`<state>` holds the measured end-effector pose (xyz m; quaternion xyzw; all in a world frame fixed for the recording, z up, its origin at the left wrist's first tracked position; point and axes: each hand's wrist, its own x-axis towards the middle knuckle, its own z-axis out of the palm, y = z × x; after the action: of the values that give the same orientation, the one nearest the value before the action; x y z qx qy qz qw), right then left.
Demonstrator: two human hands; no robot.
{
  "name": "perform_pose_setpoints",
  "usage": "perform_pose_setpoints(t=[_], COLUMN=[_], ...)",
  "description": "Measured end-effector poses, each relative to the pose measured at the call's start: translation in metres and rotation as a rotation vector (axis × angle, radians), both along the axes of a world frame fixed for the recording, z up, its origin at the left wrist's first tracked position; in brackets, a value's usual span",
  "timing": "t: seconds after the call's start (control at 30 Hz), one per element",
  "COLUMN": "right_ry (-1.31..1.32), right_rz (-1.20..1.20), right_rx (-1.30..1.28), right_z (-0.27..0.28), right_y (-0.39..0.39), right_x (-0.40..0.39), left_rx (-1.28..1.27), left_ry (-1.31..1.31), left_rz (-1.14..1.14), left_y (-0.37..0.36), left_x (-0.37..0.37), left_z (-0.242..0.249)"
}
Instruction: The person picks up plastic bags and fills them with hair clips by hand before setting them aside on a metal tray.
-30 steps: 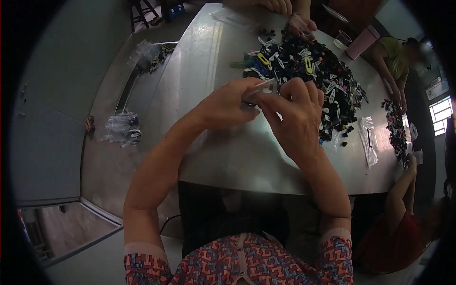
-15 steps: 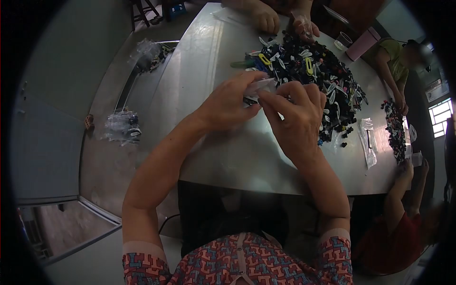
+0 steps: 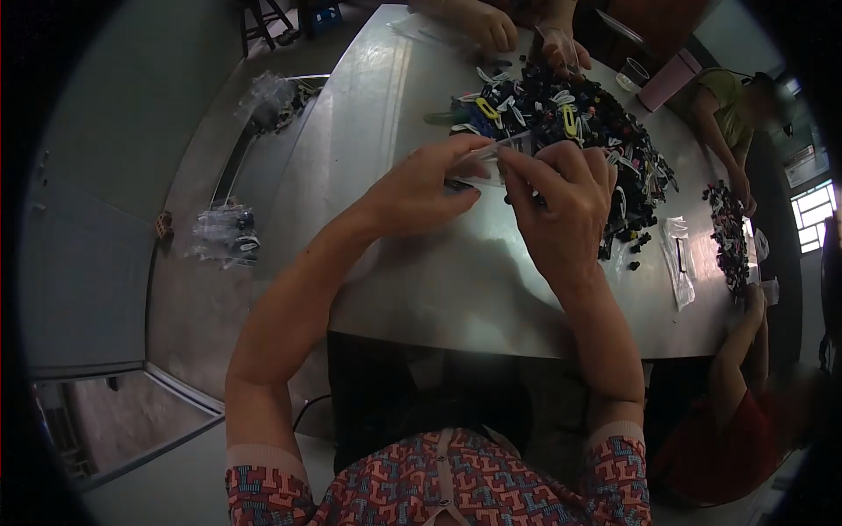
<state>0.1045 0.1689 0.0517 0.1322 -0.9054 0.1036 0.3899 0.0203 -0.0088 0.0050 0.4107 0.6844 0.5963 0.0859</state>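
Observation:
A small clear plastic bag (image 3: 488, 167) is stretched between my two hands above the metal table (image 3: 412, 289). My left hand (image 3: 427, 188) grips its left side between thumb and fingers, with a small dark piece at the fingertips. My right hand (image 3: 561, 206) pinches the bag's right edge near the opening; a dark bit shows under its fingers. Just beyond my hands lies a large pile of black, white and coloured clips (image 3: 605, 123), with a yellow clip (image 3: 570, 121) on it.
A co-worker's hands (image 3: 566, 57) hold a clear bag beyond the pile. At right are a flat plastic bag (image 3: 678, 263), a smaller dark pile (image 3: 728, 232), a pink box (image 3: 669, 79) and two more people. Filled bags (image 3: 226, 235) lie at left.
My right hand has moved slightly right and the bag is pulled wider between my hands. The co-worker's hands beyond the pile have shifted a little.

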Motion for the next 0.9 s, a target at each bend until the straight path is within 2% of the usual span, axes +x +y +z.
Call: perform_pose_setpoints(t=[0.23, 0.33, 0.43, 0.5, 0.63, 0.7, 0.9], right_ry=[-0.038, -0.098, 0.003, 0.137, 0.156, 0.142, 0.090], right_rz=[-0.006, 0.017, 0.008, -0.053, -0.068, 0.012, 0.047], right_rx=[0.011, -0.092, 0.000, 0.161, 0.229, 0.118, 0.000], right_z=[0.0010, -0.0011, -0.0010, -0.0021, -0.0027, -0.0029, -0.0039], right_y=[0.0029, 0.0044, 0.0036, 0.0018, -0.0006, -0.0008, 0.0038], right_x=[-0.0022, -0.0044, -0.0035, -0.0022, -0.0005, -0.0023, -0.0055], left_rx=[-0.076, -0.083, -0.111, -0.115, -0.088, -0.120, -0.140], left_ry=[0.062, 0.126, 0.244, 0.311, 0.411, 0.422, 0.523], left_rz=[0.143, 0.211, 0.297, 0.342, 0.426, 0.444, 0.491], left_y=[0.0025, 0.0038, 0.0044, 0.0053, 0.0062, 0.0051, 0.0059], left_x=[-0.0020, -0.0004, 0.0003, -0.0003, -0.0016, -0.0011, 0.0025], left_z=[-0.0055, -0.0059, -0.0043, -0.0045, -0.0037, -0.0030, 0.0011])
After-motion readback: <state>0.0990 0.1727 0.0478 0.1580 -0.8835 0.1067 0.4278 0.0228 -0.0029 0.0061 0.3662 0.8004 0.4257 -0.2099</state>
